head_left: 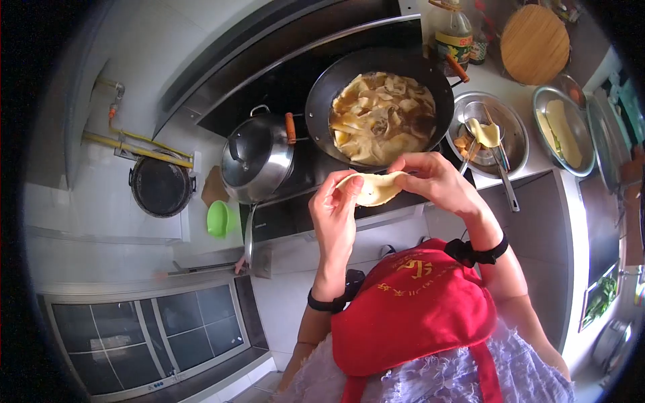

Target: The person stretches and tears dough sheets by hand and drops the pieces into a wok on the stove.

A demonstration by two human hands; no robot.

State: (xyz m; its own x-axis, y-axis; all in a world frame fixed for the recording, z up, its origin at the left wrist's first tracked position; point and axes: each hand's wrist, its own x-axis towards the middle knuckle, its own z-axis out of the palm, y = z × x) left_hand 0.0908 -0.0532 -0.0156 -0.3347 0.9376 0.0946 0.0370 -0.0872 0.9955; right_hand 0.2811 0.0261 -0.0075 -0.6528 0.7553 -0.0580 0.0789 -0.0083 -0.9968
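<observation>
A pale yellow piece of dough [377, 191] is stretched between my two hands, just in front of the wok. My left hand [336, 205] pinches its left end with the thumb on top. At the other end, the fingers of my right hand [437, 181] are closed on the edge. Right behind my hands, the black wok [322, 127] sits on the stove, holding brown liquid with many flat dough pieces [383, 114] in it.
Left of the wok stands a lidded steel pot [259, 158]. To the right are a steel bowl [521, 144] with utensils, another bowl [584, 161] holding dough sheets, an oil bottle [454, 37] and a round wooden board [535, 44]. A green bowl [220, 219] lies far left.
</observation>
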